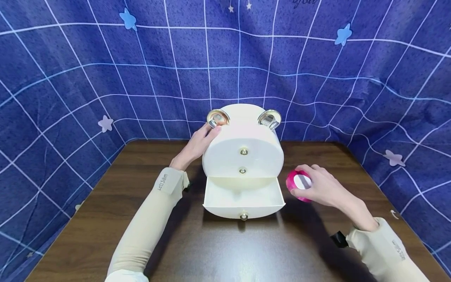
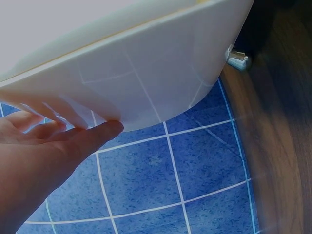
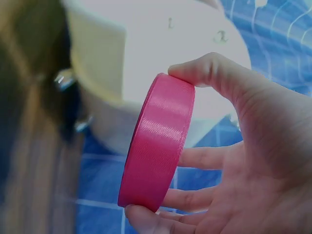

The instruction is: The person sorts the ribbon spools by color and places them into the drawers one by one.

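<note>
A white drawer box point(image 1: 243, 158) with a rounded front stands mid-table, its lowest drawer point(image 1: 243, 196) pulled out and bare inside. My left hand point(image 1: 197, 145) rests against the box's left side, below a shiny gold ear point(image 1: 218, 118). In the left wrist view, the thumb and fingers point(image 2: 105, 134) touch its smooth wall without curling round it. To the right of the open drawer, my right hand point(image 1: 327, 190) holds a roll of pink satin ribbon point(image 3: 158, 141) above the table. Thumb and fingers pinch the roll by its outer edge; its white core faces up in the head view.
Dark wooden table point(image 1: 232, 250) lies under everything. Behind and beside it hangs a blue cloth point(image 1: 183, 82) with a white grid and stars. A second gold ear point(image 1: 269, 119) sticks out at the box's top right, and small round knobs point(image 1: 244, 151) mark the drawers.
</note>
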Motion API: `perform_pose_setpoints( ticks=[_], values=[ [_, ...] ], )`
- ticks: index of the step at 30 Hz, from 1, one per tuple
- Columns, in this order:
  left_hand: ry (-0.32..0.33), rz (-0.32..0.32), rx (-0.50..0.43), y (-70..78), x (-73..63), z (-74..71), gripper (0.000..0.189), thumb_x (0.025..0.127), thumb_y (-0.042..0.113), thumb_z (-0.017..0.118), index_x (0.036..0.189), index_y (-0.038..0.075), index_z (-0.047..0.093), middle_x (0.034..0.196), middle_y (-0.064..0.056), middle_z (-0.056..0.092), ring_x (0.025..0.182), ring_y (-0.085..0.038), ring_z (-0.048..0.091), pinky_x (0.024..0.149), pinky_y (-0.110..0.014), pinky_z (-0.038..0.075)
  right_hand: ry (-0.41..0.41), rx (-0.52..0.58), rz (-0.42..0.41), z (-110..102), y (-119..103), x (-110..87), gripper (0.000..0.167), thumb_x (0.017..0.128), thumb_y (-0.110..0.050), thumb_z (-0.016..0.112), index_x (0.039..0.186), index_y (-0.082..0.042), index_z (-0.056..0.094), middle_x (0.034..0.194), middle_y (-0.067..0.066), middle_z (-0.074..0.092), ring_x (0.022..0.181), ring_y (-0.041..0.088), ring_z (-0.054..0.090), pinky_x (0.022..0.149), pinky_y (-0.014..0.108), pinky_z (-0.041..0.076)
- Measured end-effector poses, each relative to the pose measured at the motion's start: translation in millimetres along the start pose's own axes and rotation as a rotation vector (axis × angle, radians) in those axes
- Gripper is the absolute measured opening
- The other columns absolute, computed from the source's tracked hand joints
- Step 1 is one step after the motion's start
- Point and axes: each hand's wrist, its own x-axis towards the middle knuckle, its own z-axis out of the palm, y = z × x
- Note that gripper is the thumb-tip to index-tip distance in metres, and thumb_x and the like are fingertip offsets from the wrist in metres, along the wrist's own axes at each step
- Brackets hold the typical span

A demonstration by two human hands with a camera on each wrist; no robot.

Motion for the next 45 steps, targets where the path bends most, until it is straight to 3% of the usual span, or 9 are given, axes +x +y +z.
perform_pose_setpoints(
  ticks=[11,20,29,38,42,45],
  values=[
    [0.006,0.002,0.001,-3.2,1.5,0.5,0.058,0.095,0.062,0.039,0.140,0.026,0.047,0.139,-0.007,0.053,0.123,-0.025,0.053,0.103,-0.046,0.043,0.000,0.060,-0.095,11.8,-50.2,10.6,0.059,0.072,-0.044,0.079,0.123,-0.022,0.060,0.099,0.009,0.058,0.092,0.026,0.054,0.064,0.033,0.045],
    [0.003,0.012,-0.008,-3.2,2.0,0.0,0.057,0.095,0.063,0.039,0.139,0.026,0.047,0.136,-0.007,0.056,0.119,-0.024,0.055,0.100,-0.045,0.045,0.080,0.041,-0.137,39.4,-78.7,15.4,0.065,0.067,-0.043,0.080,0.123,-0.018,0.059,0.111,0.007,0.049,0.095,0.026,0.054,0.058,0.037,0.047],
    [0.000,0.005,0.005,-2.5,1.7,0.3,0.058,0.096,0.061,0.039,0.140,0.025,0.046,0.140,-0.008,0.053,0.123,-0.026,0.053,0.102,-0.047,0.043,0.098,0.005,-0.184,63.9,-96.3,21.0,0.061,0.069,-0.042,0.079,0.123,-0.020,0.060,0.111,0.006,0.050,0.099,0.024,0.051,0.053,0.034,0.045],
    [-0.002,-0.005,0.001,-1.6,1.1,0.8,0.056,0.097,0.059,0.039,0.139,0.023,0.047,0.138,-0.007,0.054,0.121,-0.025,0.053,0.101,-0.046,0.044,0.112,-0.011,-0.221,70.7,-102.6,18.8,0.061,0.072,-0.047,0.080,0.123,-0.019,0.062,0.120,0.007,0.052,0.104,0.028,0.052,0.065,0.042,0.050],
    [0.001,-0.004,-0.002,-0.8,0.5,0.3,0.058,0.096,0.060,0.039,0.140,0.023,0.046,0.138,-0.008,0.054,0.121,-0.025,0.054,0.100,-0.046,0.045,0.220,0.039,-0.290,69.5,-103.9,11.8,0.038,0.079,-0.037,0.077,0.107,-0.015,0.067,0.105,0.005,0.057,0.096,0.023,0.053,0.071,0.038,0.048],
    [-0.001,-0.005,-0.003,-1.5,0.2,0.3,0.058,0.096,0.061,0.039,0.140,0.024,0.046,0.136,-0.009,0.055,0.119,-0.026,0.054,0.100,-0.046,0.045,0.252,0.265,-0.331,72.0,-108.1,-1.3,0.007,0.083,-0.018,0.071,0.086,-0.014,0.067,0.081,-0.001,0.060,0.076,0.012,0.054,0.066,0.026,0.046]
  ],
)
